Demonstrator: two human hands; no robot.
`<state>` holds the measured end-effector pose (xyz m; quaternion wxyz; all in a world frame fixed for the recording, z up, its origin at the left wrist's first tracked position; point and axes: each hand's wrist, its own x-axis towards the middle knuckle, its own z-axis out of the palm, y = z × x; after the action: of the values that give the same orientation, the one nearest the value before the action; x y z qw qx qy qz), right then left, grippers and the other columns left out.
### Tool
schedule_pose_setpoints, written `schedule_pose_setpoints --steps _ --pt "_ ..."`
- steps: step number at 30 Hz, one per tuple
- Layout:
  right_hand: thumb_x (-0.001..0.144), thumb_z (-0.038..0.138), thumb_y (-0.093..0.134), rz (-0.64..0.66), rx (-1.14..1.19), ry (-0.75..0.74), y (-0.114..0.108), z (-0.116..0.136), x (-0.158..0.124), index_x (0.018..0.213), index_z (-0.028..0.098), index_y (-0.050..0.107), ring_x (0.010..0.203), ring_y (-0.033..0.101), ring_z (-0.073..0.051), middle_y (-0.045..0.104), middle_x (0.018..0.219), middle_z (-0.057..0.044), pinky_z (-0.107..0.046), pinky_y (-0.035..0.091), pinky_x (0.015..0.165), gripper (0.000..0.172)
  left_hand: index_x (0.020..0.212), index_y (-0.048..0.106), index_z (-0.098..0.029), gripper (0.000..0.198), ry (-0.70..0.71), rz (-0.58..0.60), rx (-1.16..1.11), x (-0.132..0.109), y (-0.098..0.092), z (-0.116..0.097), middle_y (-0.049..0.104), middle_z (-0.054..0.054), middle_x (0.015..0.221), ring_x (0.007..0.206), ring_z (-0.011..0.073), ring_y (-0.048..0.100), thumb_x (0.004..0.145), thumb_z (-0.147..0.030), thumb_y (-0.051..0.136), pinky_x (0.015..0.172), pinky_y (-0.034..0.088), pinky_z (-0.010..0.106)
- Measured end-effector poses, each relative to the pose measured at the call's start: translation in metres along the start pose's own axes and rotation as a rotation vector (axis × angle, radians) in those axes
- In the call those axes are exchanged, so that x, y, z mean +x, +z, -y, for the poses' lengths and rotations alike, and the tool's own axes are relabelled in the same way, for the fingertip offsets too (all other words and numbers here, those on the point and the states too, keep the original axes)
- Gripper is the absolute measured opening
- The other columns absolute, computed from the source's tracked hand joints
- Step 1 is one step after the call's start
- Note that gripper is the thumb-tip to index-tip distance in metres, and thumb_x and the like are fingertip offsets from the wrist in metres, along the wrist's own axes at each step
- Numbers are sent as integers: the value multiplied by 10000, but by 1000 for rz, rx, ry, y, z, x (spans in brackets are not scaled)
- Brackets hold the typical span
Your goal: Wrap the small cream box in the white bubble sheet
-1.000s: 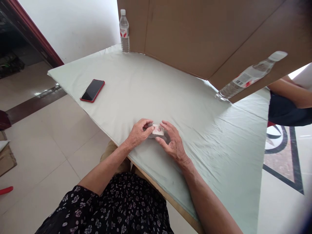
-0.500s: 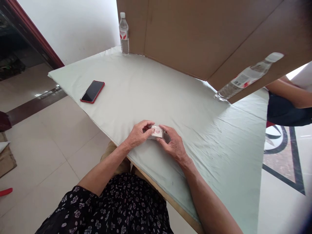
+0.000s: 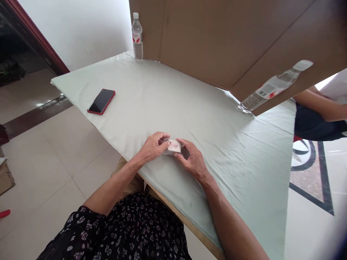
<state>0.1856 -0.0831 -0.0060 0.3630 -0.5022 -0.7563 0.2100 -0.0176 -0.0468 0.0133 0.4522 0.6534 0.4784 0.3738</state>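
Between my two hands, low over the near part of the table, is a small white block-like packet (image 3: 174, 146) with reddish marks on its top face. Clear wrapping seems to show at its left side. My left hand (image 3: 155, 147) grips it from the left, the thumb on its near edge and the fingers curled behind. From the right, my right hand (image 3: 192, 157) holds it with thumb and forefinger at the side. Whether its underside touches the cloth is hidden.
A pale cloth covers the table (image 3: 151, 104). On it lies a phone in a red case (image 3: 101, 101). A brown cardboard panel (image 3: 200, 39) stands at the back, with a water bottle (image 3: 137, 38) at its left and another bottle (image 3: 275, 86) at its right. Another person's arm (image 3: 318, 104) shows beyond.
The view has shifted slightly. My hands stay around the packet in nearly the same pose, with the packet's top marks a little clearer now.
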Motion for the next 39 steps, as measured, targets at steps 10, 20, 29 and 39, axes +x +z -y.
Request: schedule_pose_setpoints --steps 10,20,29,39 --pt "876 284 662 -78 10 -42 3 -2 -2 1321 271 588 1151 652 -273 684 1265 -98 -456 549 989 451 1097 681 -108 322 -29 15 -139 6 5 13 719 99 1011 899 180 661 859 -313 609 826 531 296" --pt "876 271 656 -54 1 -28 4 -9 -2 1325 270 586 1171 647 -271 676 1288 -102 -459 558 986 454 1054 709 -139 265 81 -17 -36 5 8 17 716 71 964 835 157 638 850 -285 621 778 525 277" --pt "862 276 658 -15 19 -4 -4 -8 -1 1318 278 598 1185 641 -269 678 1290 -91 -461 540 1009 460 1053 709 -136 253 70 9 -45 5 6 16 720 67 963 828 151 643 845 -257 633 769 529 267" --pt "863 283 657 -15 11 1 -3 -5 0 1316 289 585 1211 619 -280 655 1317 -92 -480 532 1012 459 1063 706 -138 262 48 19 -63 4 6 15 717 72 972 843 156 642 863 -284 621 782 525 278"
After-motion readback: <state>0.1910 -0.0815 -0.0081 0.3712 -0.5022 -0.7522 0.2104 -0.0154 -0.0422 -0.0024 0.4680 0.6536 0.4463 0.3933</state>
